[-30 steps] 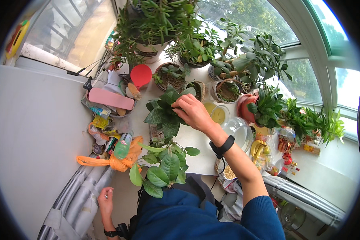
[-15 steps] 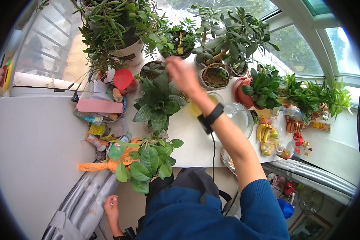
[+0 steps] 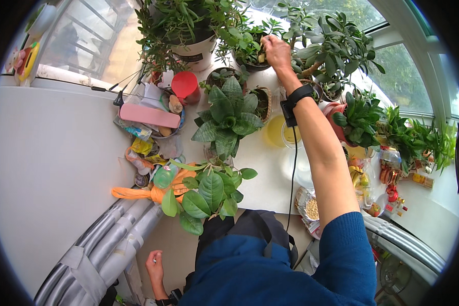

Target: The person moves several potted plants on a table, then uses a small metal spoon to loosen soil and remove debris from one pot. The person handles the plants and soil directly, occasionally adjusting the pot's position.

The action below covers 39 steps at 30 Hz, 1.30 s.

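Two hands were in view, set well apart. One, the right hand (image 3: 277,51), reached over the desk (image 3: 257,158), its fingers bent and narrow at one slim yellow piece (image 3: 261,58) standing in a pot; whether they gripped it could not be told. That piece sat right under the fingertips. The one dark round pot (image 3: 253,67) lay just below that hand, with one leafy plant (image 3: 246,42) of small smooth leaves to its left. The left hand (image 3: 154,264) hung low beyond the desk's near edge, fingers half curled; I could not tell whether it held anything.

Two wider-leaved plants stood between the hands: one patterned plant (image 3: 228,117) with pointed, mottled leaves, and nearer the left hand, one glossy plant (image 3: 209,193) with smooth oval leaves. One white pot (image 3: 195,53), tapered, stood to the right hand's left; one round red lid (image 3: 184,84) and one long pink case (image 3: 148,115) lay farther left. One reddish pot (image 3: 336,121) stood to the right of the right forearm. Above the left hand lay one crinkled, knotted orange bag (image 3: 148,193) and several silvery rolls (image 3: 102,239).
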{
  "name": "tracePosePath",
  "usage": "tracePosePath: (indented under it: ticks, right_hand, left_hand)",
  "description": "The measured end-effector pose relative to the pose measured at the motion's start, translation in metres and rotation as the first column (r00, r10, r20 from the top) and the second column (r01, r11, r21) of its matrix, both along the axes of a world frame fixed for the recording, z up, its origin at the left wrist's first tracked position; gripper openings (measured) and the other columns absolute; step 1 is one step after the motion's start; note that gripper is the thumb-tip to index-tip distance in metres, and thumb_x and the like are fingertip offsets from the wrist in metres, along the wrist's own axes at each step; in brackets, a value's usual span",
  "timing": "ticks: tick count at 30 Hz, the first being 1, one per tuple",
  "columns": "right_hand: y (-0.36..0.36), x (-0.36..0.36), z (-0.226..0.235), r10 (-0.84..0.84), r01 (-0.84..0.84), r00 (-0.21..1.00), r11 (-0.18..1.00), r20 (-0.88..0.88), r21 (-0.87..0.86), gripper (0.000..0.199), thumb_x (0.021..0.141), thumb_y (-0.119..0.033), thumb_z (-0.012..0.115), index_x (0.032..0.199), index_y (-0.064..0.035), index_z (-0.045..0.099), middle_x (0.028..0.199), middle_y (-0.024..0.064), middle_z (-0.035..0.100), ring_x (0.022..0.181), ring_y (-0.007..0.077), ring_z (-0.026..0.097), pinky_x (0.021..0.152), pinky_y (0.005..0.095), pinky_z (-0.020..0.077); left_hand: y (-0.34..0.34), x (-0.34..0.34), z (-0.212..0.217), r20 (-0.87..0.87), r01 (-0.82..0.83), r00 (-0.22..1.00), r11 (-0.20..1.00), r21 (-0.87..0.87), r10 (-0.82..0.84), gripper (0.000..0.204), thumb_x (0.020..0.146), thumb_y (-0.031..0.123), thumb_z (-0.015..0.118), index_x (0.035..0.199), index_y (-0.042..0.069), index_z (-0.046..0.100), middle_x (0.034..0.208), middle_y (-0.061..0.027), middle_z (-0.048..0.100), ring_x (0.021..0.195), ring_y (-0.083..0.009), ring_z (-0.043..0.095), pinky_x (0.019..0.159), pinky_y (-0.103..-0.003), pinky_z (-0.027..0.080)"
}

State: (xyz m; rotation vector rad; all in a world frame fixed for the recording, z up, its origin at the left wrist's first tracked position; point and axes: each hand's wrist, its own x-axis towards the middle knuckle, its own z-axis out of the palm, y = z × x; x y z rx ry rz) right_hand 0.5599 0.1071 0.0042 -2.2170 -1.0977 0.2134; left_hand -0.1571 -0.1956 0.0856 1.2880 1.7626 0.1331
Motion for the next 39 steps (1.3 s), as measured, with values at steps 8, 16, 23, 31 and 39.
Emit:
tracePosePath:
  ticks: [8, 16, 23, 31, 39]
  right_hand:
    - [0.006, 0.022, -0.004, 0.003, -0.022, 0.997, 0.974, 0.08, 0.227, 0.023, 0.095, -0.027, 0.065, 0.091, -0.0056, 0.072, 0.064, -0.0002, 0.066, 0.055, 0.0061, 0.061, 0.052, 0.0245, 0.0487]
    - [-0.024, 0.015, 0.011, 0.139, -0.104, 0.97, 0.979, -0.201, 0.175, 0.026, 0.1, -0.024, 0.059, 0.105, 0.0007, 0.066, 0.078, 0.0044, 0.067, 0.064, 0.0085, 0.061, 0.058, 0.0246, 0.0516]
    - [-0.049, -0.003, 0.011, 0.125, -0.125, 0.992, 0.962, 0.018, 0.242, 0.023, 0.098, -0.021, 0.061, 0.104, 0.0006, 0.066, 0.075, 0.0048, 0.068, 0.065, 0.0104, 0.064, 0.062, 0.0264, 0.0531]
    - [-0.075, -0.011, 0.014, 0.149, -0.122, 0.981, 0.972, -0.127, 0.199, 0.025, 0.098, -0.021, 0.062, 0.109, 0.001, 0.068, 0.081, 0.0082, 0.072, 0.071, 0.0109, 0.069, 0.066, 0.0259, 0.0556]
    - [-0.151, -0.038, 0.075, 0.184, 0.155, 0.806, 0.852, -0.563, 0.5, 0.03, 0.101, -0.018, 0.059, 0.116, 0.0072, 0.063, 0.095, 0.0157, 0.072, 0.081, 0.0179, 0.071, 0.073, 0.0268, 0.0587]
  left_hand:
    - [-0.006, 0.002, -0.006, 0.003, -0.032, 0.999, 0.998, -0.062, 0.032, 0.013, 0.096, 0.017, 0.062, 0.097, 0.005, 0.068, 0.074, 0.0052, 0.051, 0.07, -0.0058, 0.045, 0.063, -0.023, 0.038]
    - [-0.008, 0.002, -0.01, 0.05, 0.024, 0.999, 0.999, -0.03, -0.022, 0.013, 0.097, 0.017, 0.061, 0.097, 0.005, 0.067, 0.076, 0.0053, 0.052, 0.071, -0.0053, 0.044, 0.063, -0.023, 0.037]
    - [-0.008, 0.004, -0.005, 0.01, 0.047, 0.999, 0.998, -0.035, -0.047, 0.015, 0.097, 0.016, 0.06, 0.096, 0.003, 0.066, 0.08, 0.0048, 0.055, 0.073, -0.0055, 0.046, 0.066, -0.023, 0.039]
    - [-0.011, -0.002, -0.005, -0.017, 0.122, 0.992, 0.992, -0.012, -0.122, 0.016, 0.097, 0.017, 0.061, 0.097, 0.003, 0.067, 0.082, 0.0027, 0.058, 0.076, -0.0078, 0.049, 0.07, -0.025, 0.042]
    - [-0.005, 0.004, -0.01, -0.005, 0.196, 0.981, 0.98, 0.011, -0.196, 0.014, 0.096, 0.016, 0.06, 0.098, 0.003, 0.067, 0.079, 0.0033, 0.056, 0.073, -0.007, 0.048, 0.067, -0.024, 0.042]
